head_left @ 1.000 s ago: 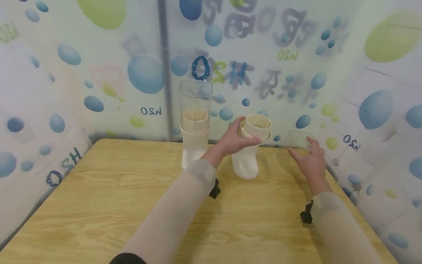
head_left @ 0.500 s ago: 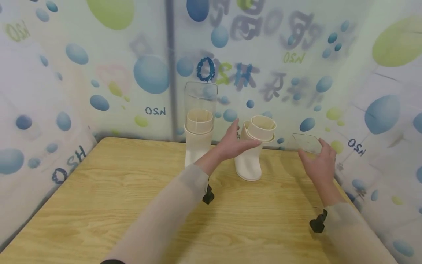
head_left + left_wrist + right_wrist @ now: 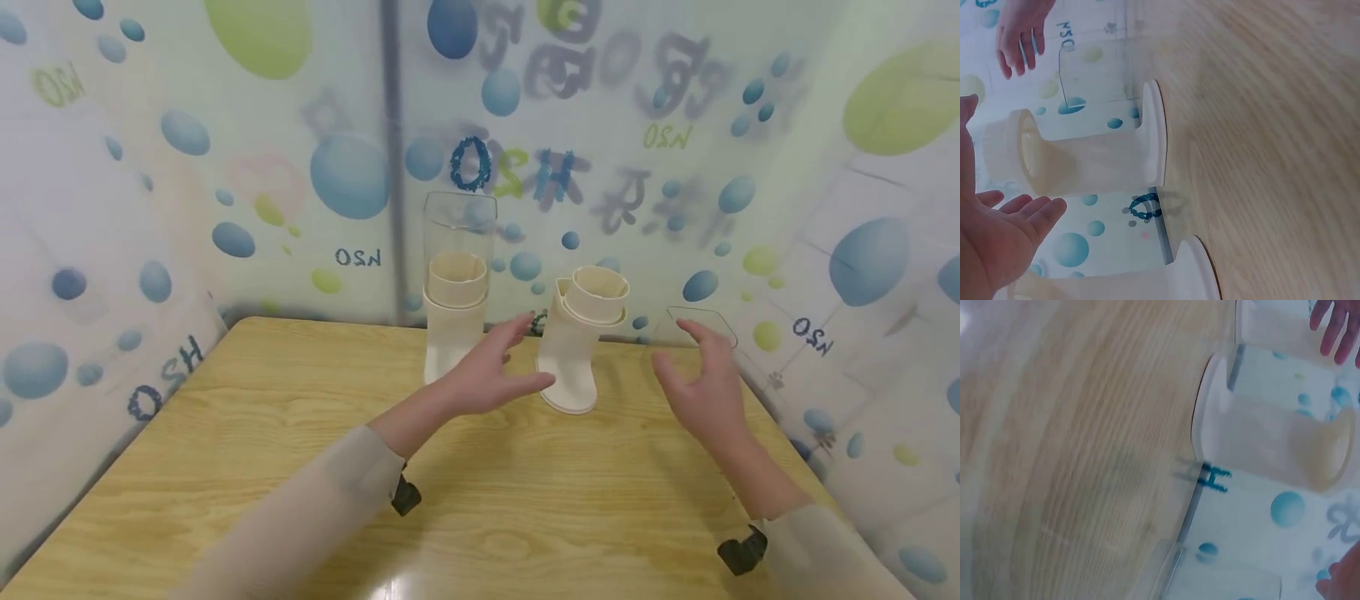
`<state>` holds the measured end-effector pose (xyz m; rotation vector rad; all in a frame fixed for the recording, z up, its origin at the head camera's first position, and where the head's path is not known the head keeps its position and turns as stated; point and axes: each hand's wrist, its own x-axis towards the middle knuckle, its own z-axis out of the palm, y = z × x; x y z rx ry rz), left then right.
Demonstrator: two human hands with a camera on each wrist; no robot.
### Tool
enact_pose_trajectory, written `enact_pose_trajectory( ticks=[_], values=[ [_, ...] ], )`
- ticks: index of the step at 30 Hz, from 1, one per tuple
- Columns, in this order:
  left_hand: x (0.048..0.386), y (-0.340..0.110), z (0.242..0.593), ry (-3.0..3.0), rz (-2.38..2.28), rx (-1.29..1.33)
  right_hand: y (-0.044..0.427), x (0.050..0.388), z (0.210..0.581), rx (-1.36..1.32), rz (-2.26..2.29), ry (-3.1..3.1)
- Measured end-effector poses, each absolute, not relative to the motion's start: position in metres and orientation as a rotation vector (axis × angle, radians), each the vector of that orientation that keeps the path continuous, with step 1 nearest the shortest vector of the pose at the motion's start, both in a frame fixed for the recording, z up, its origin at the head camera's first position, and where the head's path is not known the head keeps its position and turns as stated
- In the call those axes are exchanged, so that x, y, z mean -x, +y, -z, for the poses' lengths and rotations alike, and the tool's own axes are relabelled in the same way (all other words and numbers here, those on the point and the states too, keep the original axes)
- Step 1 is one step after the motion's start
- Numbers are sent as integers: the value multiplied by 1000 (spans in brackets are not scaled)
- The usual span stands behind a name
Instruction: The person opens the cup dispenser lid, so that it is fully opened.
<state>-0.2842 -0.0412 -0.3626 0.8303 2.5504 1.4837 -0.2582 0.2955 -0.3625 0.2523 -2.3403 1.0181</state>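
My left hand (image 3: 480,377) is spread wide, gripping nothing, with the cream stand (image 3: 574,343) just beside it at 2 o'clock; my right hand (image 3: 708,393) is also wide, loose clear container (image 3: 1099,75) at its 12 o'clock, can't tell if touching. From my left hand, second cream stand (image 3: 453,329) at 11 o'clock, clear cover (image 3: 459,233) on top, both stands upright on wood table (image 3: 525,517).

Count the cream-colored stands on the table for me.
2, both toward the back of the table: the left stand, topped by a clear container, and the right stand, without one.
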Motion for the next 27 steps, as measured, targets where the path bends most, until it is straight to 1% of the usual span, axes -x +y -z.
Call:
enact_pose_trajectory(
  ticks=[7,15,22,27],
  values=[
    [262,-65,361,2535,-1521,-878,267,239,365,-463,-986,-2306],
    [240,-94,359,2555,-1541,-882,239,226,370,-642,-967,-2298],
    [233,-122,366,2592,-1572,-842,217,218,367,-716,-978,-2354],
    [234,-143,367,2660,-1581,-820,200,218,357,-734,-968,-2384]
  ],
)
